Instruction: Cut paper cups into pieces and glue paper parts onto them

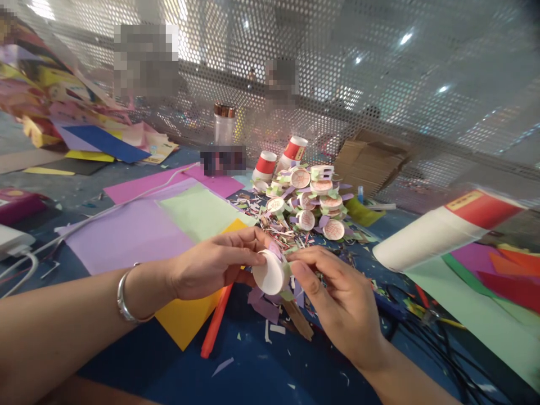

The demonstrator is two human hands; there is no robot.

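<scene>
My left hand [228, 260] grips a small white paper cup base [270, 274], its thumb on the near rim and its fingers behind. The round flat end of the cup base faces me, with light purple and green paper tabs around its side. Thumb and forefinger of my right hand [333, 292] close at the right side of the cup base, by a green tab; their exact contact is partly hidden. Beyond my hands stands a heap of similar cup bases [316, 202] with red markings and paper tabs. A red-orange marker [217, 323] lies below my left hand.
Paper scraps [274, 219] litter the blue table. Purple paper [126, 230] and a white cable [126, 199] lie left. Stacked white-and-red paper cups [430, 236] lie right, above black cables [447, 349]. A clear jar [224, 126] and cardboard box [367, 163] stand by the perforated metal screen [320, 84].
</scene>
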